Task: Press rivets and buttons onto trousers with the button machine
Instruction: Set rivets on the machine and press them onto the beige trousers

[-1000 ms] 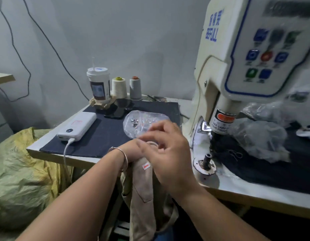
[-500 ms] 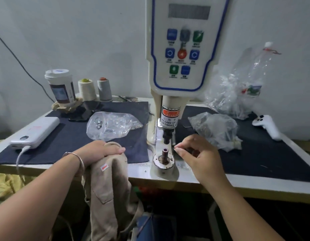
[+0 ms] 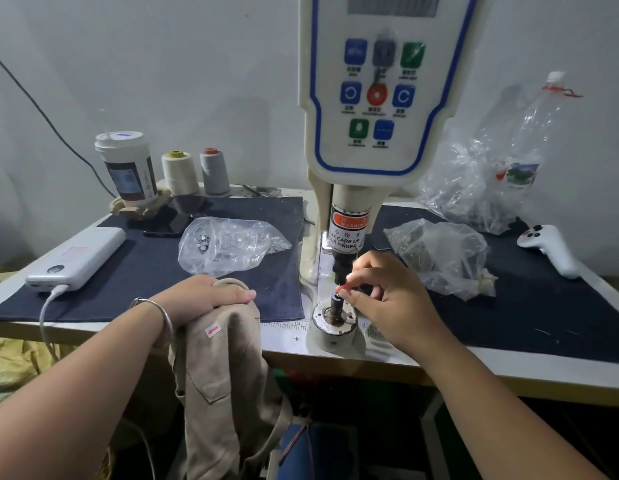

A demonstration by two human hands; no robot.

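Head view: R hand (image 3: 391, 299) fingers (image 3: 353, 277) pinched together right at the top of the lower die post (image 3: 336, 304) of the button machine (image 3: 374, 109), tips lit red; whatever small part they hold is too small to make out. The post stands upright, long axis vertical, in line w/ the punch (image 3: 340, 271) just above it. L hand (image 3: 204, 297) grips the beige trousers (image 3: 218, 368) at the front table (image 3: 287, 351) edge, fingers curled over the bunched top; the trousers hang straight down off the edge, long axis vertical, w/ a small arrow sticker (image 3: 212, 330) pointing left.

Table is pale, w/ dark cloth mats (image 3: 145, 265) either side of the machine. On the left mat: clear bag of metal bits (image 3: 228, 247), power bank (image 3: 77, 258) (cable plugged in), phone (image 3: 173, 220), lidded cup (image 3: 126, 168), two thread cones (image 3: 195, 171). Right mat: another bag (image 3: 439, 254), white controller (image 3: 550, 249), crumpled plastic (image 3: 481, 174) at back. Plain grey wall (image 3: 197, 81) behind, a dark cable running down it.
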